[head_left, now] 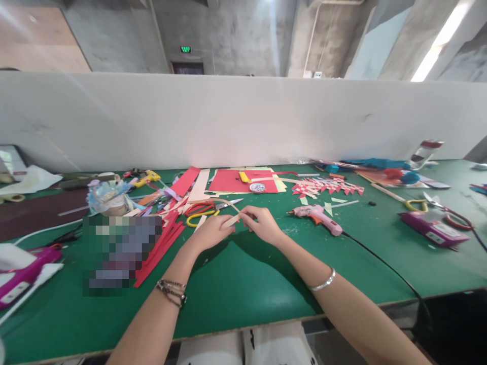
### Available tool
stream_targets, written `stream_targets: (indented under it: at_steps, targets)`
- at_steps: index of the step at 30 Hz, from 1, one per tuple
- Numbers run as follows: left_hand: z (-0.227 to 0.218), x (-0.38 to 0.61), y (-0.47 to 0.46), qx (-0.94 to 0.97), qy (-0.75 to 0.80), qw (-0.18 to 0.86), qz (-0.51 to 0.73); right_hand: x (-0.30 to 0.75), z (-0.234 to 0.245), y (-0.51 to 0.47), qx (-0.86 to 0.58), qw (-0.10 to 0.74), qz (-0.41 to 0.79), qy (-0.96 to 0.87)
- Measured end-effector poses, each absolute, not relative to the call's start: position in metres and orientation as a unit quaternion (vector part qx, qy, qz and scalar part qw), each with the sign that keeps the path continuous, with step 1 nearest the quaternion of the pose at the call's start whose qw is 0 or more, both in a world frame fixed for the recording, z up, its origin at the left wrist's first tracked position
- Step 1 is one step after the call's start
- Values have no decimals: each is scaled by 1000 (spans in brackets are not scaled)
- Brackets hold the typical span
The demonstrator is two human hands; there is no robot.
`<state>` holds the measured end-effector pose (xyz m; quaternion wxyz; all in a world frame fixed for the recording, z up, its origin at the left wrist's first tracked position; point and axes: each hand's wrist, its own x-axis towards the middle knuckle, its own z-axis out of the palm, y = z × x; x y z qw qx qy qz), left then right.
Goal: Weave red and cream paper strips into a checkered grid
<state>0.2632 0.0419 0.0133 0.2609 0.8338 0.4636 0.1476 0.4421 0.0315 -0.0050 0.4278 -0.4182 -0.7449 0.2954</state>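
My left hand [213, 230] and my right hand [262, 223] meet over the green table [243, 289], both pinched on a pale cream paper strip [233, 220]. The strip bends into a loop that arcs up and back over my fingers. Red and yellow handled scissors [201, 210] lie just behind my left hand. A pink glue gun [317, 215] rests to the right of my right hand, its black cord [384, 263] trailing toward the table's front right edge.
Red paper strips [162, 246] pile at the left beside a blurred patch. A red sheet [236, 181] with a tape roll [257, 187] lies farther back. A woven red-and-white paper piece [327, 186] sits at back right. A purple box [431, 228] is at the right.
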Motion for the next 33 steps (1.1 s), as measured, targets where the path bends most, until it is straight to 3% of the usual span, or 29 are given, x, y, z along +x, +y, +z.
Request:
stream_targets:
  at_steps: [17,27,33]
  targets:
    - [10,262,44,858,448,223,113,443,-6,31,-418,425,289,-749]
    - [10,261,46,851,441,272,88,442,-2,28,-425,419,289,-749]
    - [8,261,49,866,431,234,103,442,-2,28,-425,422,285,-748]
